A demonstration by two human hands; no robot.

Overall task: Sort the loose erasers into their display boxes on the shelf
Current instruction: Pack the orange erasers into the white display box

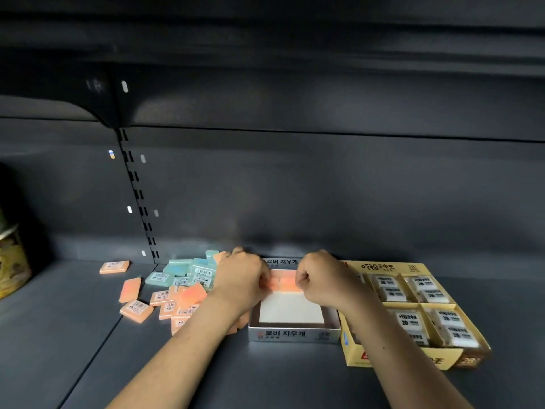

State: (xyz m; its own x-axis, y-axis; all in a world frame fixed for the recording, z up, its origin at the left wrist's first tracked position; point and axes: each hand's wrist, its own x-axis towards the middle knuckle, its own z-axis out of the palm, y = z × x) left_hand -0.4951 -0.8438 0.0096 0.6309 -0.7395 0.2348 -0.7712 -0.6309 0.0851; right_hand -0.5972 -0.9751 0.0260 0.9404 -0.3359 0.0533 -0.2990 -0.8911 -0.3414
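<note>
1. Hands meet over the far end of a shallow white-lined cardboard display box with a silver printed front (293, 334), which sits on the dark grey metal shelf (88, 335).
2. Left hand (240, 280) has curled fingers on the row of orange rectangular erasers (283, 284) standing against the box's back wall.
3. Right hand (320, 278) is curled too, knuckles up, touching the same row (whether it pinches one I cannot tell).
4. Loose pile of orange and mint-green wrapped erasers (177, 286) lies just left of the box; one orange eraser (114, 267) lies apart, further left.
5. Yellow cardboard display box of white sleeved erasers (413, 308) stands beside the box on its right.
</note>
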